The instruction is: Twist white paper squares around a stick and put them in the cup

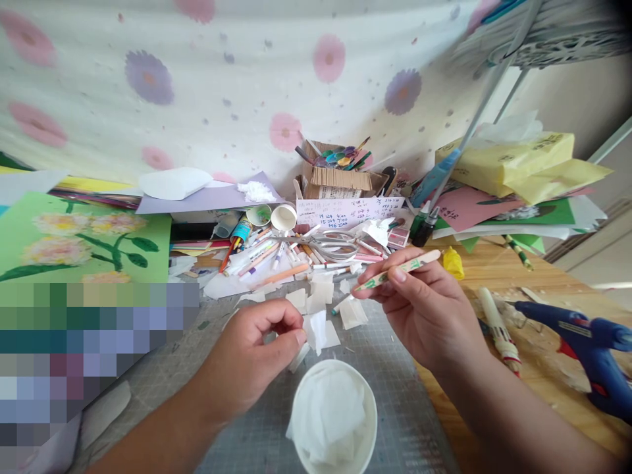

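Note:
My right hand is closed around a wooden craft stick with green marks on it, held at a slant above the mat. Across from it, my left hand is closed in a pinch, thumb against forefinger. White paper scraps show right beside its fingertips; whether one is pinched there I cannot tell. Below and between both hands stands a white paper bowl with crumpled white tissue in it. More pale paper pieces lie on the grey cutting mat.
Markers and scissors lie in a heap behind the scraps. A blue glue gun and a white craft knife are on the wood at right. A cardboard box with brushes stands behind. A green flower picture is at left.

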Motion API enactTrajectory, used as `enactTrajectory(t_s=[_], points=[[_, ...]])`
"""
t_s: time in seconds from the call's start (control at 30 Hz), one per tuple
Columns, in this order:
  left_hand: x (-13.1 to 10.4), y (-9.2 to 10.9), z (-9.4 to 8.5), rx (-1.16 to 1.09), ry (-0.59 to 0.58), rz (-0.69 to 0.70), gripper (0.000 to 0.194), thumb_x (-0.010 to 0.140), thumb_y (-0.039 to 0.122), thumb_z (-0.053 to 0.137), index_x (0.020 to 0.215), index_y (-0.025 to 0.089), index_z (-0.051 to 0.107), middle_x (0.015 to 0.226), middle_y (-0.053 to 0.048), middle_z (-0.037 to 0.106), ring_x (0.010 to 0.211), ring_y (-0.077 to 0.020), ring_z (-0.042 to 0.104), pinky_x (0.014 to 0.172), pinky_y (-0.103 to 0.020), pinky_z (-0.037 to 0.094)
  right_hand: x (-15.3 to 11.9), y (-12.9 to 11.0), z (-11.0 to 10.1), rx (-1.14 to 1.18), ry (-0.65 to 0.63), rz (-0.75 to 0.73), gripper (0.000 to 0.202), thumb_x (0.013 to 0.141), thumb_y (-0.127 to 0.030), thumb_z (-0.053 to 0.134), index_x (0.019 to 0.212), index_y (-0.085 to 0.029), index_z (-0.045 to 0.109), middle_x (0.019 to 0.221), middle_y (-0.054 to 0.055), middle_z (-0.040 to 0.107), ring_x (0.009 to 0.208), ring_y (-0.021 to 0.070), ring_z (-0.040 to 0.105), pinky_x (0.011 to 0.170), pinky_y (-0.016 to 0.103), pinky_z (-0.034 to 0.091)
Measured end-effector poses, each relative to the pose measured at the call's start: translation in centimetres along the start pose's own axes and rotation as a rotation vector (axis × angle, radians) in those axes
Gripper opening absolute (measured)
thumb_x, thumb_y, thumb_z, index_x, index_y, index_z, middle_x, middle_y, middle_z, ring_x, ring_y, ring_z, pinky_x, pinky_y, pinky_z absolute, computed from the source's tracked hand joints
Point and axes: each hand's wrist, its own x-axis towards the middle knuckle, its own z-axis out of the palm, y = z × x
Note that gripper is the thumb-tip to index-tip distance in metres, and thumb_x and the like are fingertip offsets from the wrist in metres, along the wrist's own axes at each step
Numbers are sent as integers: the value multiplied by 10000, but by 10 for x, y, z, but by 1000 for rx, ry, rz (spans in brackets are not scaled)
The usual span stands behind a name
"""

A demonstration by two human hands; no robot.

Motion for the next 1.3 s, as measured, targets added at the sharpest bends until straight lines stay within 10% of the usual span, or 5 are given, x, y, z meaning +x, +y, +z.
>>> enactTrajectory(t_s=[0.37, 1.03, 1.3], points=[[0, -1, 0, 280, 110, 359, 192, 798, 216, 546, 610, 211, 583, 597, 35, 559, 556, -138, 519, 540, -246, 418, -22, 5, 21, -569, -302, -315, 124, 919, -86, 726, 937, -208, 735, 1095, 81, 754, 1092, 184, 708, 937, 301, 565], [0, -5, -4, 224, 116, 424, 191, 788, 147, 543, 615, 201, 602, 606, 43, 578, 563, -119, 534, 532, -228, 410, 1, 9, -1, -154, 76, -145, 81, 850, -284, 867, 848, -226, 810, 822, -12, 755, 782, 113, 747, 736, 198, 647], [-7, 6, -6, 160, -244, 534, 182, 759, 104, 554, 630, 192, 646, 633, 24, 626, 634, -128, 583, 629, -241, 464, 2, -1, 4, -36, -3, -47, 115, 815, -285, 896, 808, -212, 806, 784, -5, 782, 717, 97, 735, 685, 166, 628]])
